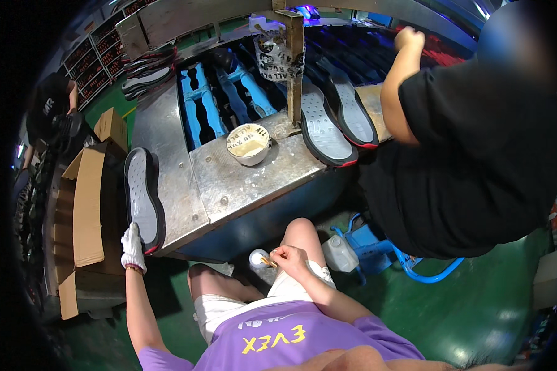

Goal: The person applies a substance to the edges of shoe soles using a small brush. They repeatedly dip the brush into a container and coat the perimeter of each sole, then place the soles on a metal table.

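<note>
Grey-and-black shoe sole (143, 201) at the table's left edge, long axis running away from the person; left hand nearer.
Left to right: left hand (132, 248), in a white knit glove, is at the sole's near, red-trimmed end, fingers on its outer side; whether gripping or merely touching, cannot tell. Sole extends forward from this hand, nearly in line with the forearm, face up on the metal table (178, 201). Paste-smeared bowl (248, 154) stands right of the sole, well apart. Right hand (291, 260), bare, is closed on a slim tan tool (267, 262) above the lap; sole lies to its left and forward, across the table corner.
</note>
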The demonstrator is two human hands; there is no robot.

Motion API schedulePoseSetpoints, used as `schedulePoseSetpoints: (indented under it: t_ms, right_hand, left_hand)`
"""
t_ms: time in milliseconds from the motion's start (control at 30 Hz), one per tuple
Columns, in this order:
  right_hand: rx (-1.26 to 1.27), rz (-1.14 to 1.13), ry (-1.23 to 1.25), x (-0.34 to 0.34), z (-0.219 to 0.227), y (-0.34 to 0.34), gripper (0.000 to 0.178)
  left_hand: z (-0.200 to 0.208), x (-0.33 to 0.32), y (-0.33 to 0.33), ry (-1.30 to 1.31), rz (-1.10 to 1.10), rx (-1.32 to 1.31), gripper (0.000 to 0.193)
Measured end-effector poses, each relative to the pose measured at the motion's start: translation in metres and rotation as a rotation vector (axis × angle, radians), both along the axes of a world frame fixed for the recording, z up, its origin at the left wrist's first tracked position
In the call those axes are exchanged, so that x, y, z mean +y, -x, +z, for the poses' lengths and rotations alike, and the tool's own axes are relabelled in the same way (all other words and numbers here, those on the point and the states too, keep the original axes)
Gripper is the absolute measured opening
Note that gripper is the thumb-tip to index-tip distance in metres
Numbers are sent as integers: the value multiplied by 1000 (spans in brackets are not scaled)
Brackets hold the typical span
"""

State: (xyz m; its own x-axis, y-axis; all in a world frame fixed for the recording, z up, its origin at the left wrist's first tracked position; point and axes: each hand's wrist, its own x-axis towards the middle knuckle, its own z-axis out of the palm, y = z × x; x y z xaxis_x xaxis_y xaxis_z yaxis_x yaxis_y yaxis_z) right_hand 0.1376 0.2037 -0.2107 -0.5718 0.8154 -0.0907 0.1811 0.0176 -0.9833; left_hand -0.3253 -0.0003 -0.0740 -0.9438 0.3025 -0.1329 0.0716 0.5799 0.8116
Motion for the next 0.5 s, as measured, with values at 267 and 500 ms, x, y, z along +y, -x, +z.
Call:
schedulePoseSetpoints:
  t_ms: [267, 500]
  right_hand:
    - [-120, -24, -88, 3, 16, -5, 23]
    - [-69, -5, 14, -3, -8, -4, 17]
  left_hand:
    - [29, -47, -82, -357, 143, 249, 45]
    - [67, -25, -189, -1260, 283, -580, 37]
